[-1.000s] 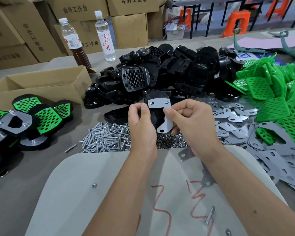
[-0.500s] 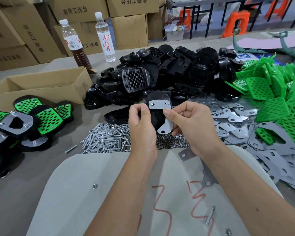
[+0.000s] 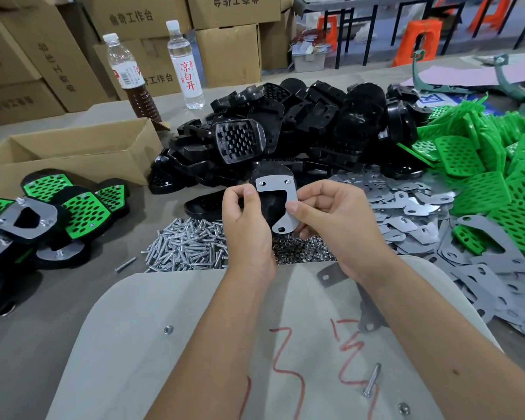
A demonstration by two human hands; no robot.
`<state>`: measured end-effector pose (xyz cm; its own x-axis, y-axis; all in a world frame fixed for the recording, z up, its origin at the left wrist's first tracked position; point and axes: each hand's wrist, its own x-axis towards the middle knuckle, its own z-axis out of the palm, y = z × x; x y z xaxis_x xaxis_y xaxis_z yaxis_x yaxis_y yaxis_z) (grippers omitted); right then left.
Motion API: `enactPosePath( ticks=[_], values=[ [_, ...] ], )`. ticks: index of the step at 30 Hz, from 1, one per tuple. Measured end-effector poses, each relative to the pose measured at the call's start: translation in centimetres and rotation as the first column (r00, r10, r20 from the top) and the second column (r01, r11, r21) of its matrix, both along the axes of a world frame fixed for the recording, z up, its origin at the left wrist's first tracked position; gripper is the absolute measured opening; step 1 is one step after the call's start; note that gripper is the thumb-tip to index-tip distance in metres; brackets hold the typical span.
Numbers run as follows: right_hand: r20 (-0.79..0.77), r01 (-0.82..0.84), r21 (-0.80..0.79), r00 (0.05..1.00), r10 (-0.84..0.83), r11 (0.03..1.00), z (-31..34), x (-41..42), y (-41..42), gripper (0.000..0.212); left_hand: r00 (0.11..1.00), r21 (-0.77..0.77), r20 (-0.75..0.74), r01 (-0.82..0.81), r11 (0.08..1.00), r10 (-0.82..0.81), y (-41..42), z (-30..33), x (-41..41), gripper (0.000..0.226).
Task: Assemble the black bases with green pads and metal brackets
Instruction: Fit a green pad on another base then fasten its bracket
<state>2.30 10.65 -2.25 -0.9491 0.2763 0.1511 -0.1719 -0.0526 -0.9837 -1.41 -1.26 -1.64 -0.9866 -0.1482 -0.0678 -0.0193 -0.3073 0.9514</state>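
I hold one black base [image 3: 272,204] upright above the screw pile, with a grey metal bracket [image 3: 278,189] lying flat against its face. My left hand [image 3: 247,225] grips the base's left edge. My right hand [image 3: 328,219] pinches the bracket's right leg against the base with thumb and fingers. Behind lies a heap of black bases [image 3: 300,128]. Green pads [image 3: 491,183] are piled at the right, loose brackets [image 3: 412,213] in front of them. Finished assemblies [image 3: 43,216] lie at the left.
A pile of screws [image 3: 188,247] and small nuts [image 3: 300,253] sits just under my hands. A pale board with red marks [image 3: 194,344] covers the near table, with one loose screw [image 3: 372,380]. An open cardboard box [image 3: 73,156] and two bottles [image 3: 185,65] stand at the back left.
The base with the bracket has shifted slightly in my hands; my right thumb has slid along the bracket's right leg. Both hands keep their hold.
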Motion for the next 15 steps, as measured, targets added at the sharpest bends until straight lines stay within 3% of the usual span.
enactPosePath(
  ticks=[9, 15],
  values=[
    [0.027, 0.021, -0.073, 0.999, -0.019, 0.997, -0.25, -0.07, -0.2, 0.011, 0.999, 0.042, 0.038, 0.031, 0.999, -0.033, 0.08, 0.29, 0.3, 0.02],
    [0.068, 0.035, -0.089, 0.997, -0.029, 0.995, -0.33, -0.28, 0.16, 0.023, 0.996, 0.072, 0.067, 0.046, 0.996, -0.051, 0.06, 0.58, 0.64, 0.021]
  ],
)
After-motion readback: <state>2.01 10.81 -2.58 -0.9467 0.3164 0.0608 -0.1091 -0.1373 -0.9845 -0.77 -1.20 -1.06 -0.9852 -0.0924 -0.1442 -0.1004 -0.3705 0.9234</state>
